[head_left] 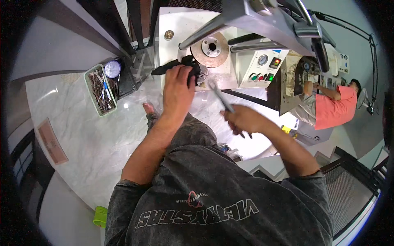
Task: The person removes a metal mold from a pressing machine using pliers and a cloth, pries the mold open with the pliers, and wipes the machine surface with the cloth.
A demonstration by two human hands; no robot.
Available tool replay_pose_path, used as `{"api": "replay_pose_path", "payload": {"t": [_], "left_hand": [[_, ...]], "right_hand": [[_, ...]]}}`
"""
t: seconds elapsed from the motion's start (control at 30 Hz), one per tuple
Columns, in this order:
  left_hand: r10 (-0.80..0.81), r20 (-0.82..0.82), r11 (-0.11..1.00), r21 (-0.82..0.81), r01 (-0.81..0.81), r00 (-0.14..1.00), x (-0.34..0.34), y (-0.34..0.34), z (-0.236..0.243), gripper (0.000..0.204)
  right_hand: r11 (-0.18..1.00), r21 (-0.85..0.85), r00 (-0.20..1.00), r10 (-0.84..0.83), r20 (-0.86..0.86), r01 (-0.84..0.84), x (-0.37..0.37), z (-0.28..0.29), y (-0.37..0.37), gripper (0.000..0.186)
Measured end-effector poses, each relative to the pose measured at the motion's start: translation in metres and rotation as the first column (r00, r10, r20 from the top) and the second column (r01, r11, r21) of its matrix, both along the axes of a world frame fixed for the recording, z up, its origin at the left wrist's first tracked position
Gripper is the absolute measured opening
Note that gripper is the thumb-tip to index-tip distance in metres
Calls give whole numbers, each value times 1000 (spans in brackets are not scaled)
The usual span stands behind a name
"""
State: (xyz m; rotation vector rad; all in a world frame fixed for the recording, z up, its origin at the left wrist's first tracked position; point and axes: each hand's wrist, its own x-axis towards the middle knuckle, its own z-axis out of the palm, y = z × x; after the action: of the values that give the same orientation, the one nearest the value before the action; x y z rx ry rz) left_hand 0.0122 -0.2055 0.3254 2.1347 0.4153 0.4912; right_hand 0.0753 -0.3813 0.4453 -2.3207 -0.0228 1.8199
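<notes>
Grey tool, position: gripped in the right hand (pixel 245 119), out in front of the body and to the right of the left hand (pixel 178 87)
Grey tool, long axis: the tool (pixel 222 97) slants from the fist forward and leftward, tip toward the shiny piece (pixel 202 73)
Shiny piece, bearing: ahead and left of the right hand; just beside the left fingertips, so the left hand is nearer
Left hand: fingers bent and closed on the bunched black cloth (pixel 166 68) near the front of the white worktop (pixel 174 21)
Right hand: fist closed round the tool, two handle ends showing below it
Grey tool, appearance: slim, metallic, motion-blurred; contact between tip and piece cannot be told
Black cloth, appearance: dark, crumpled, a tail trailing left
Shiny piece, appearance: small, glinting; outline unclear, partly behind cloth
Round disc (pixel 212 59): brownish, pale hub, just beyond the piece
</notes>
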Motion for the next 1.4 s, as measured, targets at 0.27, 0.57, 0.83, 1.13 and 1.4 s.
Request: {"api": "replay_pose_path", "payload": {"t": [0.27, 0.57, 0.83, 1.13, 1.4], "left_hand": [[141, 4, 984, -113, -140, 990, -6, 49, 16, 20], [94, -104, 957, -265, -118, 990, -21, 6, 19, 23], [68, -144, 991, -106, -84, 987, -18, -11, 11, 27], [119, -85, 976, -175, -132, 989, -13, -10, 13, 27], [203, 13, 961, -194, -197, 979, -18, 3, 14, 19]], "right_hand": [[929, 229, 950, -308, 50, 290, -31, -48, -23, 45], [842, 367, 906, -422, -6, 395, -22, -42, -41, 27], [895, 262, 930, -323, -174, 360, 10, 7, -42, 46], [940, 137, 892, -241, -383, 313, 52, 23, -1, 39], [936, 54, 841, -286, -459, 348, 78, 16, 18, 30]]}}
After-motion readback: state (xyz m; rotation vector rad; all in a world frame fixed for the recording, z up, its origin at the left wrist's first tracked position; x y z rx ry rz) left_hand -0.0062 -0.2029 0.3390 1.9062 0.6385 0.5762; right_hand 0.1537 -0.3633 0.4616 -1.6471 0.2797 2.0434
